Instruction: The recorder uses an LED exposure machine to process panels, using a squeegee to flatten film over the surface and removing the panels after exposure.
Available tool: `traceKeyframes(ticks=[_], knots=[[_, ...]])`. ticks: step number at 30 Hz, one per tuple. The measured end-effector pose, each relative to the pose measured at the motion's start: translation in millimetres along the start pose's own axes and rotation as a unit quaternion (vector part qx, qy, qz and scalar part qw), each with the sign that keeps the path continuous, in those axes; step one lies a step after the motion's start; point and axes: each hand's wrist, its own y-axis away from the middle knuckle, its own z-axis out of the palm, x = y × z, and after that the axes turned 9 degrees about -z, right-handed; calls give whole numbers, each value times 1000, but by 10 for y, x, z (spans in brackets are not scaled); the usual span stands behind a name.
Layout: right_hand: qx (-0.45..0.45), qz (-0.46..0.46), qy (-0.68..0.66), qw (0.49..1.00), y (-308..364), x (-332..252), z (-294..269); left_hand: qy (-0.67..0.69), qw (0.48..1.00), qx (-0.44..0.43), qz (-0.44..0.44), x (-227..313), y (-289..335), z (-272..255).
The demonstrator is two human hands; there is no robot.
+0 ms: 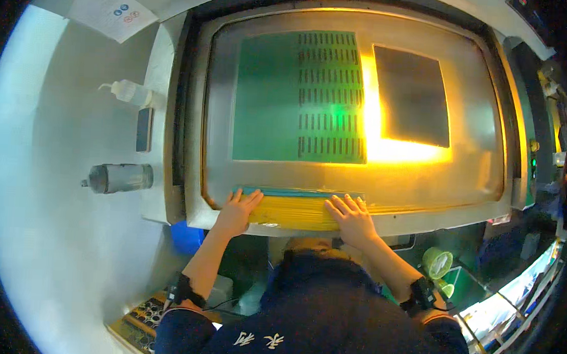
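Along the near edge of a glowing table lies a long yellow, ribbed bundle (294, 212) with a blue-green strip on its far side. Its exact kind I cannot make out. On its left end my left hand (235, 212) lies flat, fingers stretched away from me. My right hand (353, 222) rests on the other end, fingers spread. Beyond both hands, a green sheet (266, 99) with rows of dark marks lies flat on the table. To its right is a dark rectangular panel (411, 97), rimmed by bright yellow light.
The metal-framed table (410, 200) has a raised border. A squeeze bottle (132, 93), a phone-like dark slab (144, 130) and a clear bottle (122, 178) stand or lie at the left. A green roll (437, 262) is at the lower right, a blue bin (186, 237) at the lower left.
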Motion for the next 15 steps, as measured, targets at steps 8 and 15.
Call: traceKeyframes(ticks=[8, 15], knots=[[78, 5, 109, 991, -698, 374, 103, -105, 994, -25, -28, -296, -779, -382], [190, 5, 147, 971, -3128, 2298, -738, -122, 970, 204, -53, -1456, -3474, -1209]])
